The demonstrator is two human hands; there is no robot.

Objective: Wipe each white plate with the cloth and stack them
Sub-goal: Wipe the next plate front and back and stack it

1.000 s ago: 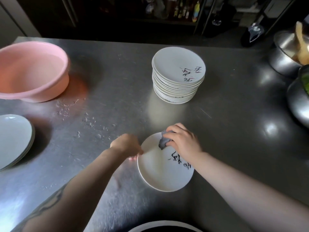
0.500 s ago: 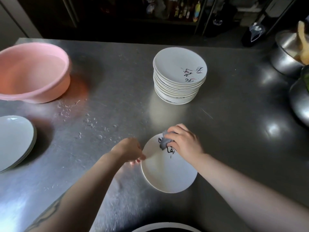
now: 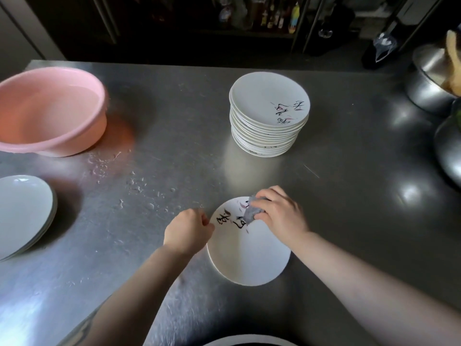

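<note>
From the head camera we look down on a steel counter point(image 3: 349, 196). Near the bottom middle lies a white plate point(image 3: 252, 258) with black brush lettering on its far half. It lies flat on the counter between our two hands.

Our left hand point(image 3: 185, 233) sits at the plate's left rim with the fingers curled in. It appears to pinch the rim there, though the fingertips are partly hidden, so we cannot tell for sure how firm the grasp is.

Our right hand point(image 3: 279, 216) lies over the plate's far right part, fingers curled around a small grey cloth point(image 3: 249, 213). The cloth is bunched up and pressed against the plate's surface, just beside the lettering. Both forearms reach in from the bottom edge.

Farther away, past the plate and well apart from both hands, stands a tall stack of plates point(image 3: 268, 116), white with the same kind of lettering on the top one.

At the left edge lies a low stack of pale plates point(image 3: 22, 216), only partly in view. Behind it sits a pink basin point(image 3: 50, 111). Water drops point(image 3: 134, 182) are scattered on the counter between the basin and our left hand.

At the right edge stand metal bowls point(image 3: 429, 83), partly cut off.
</note>
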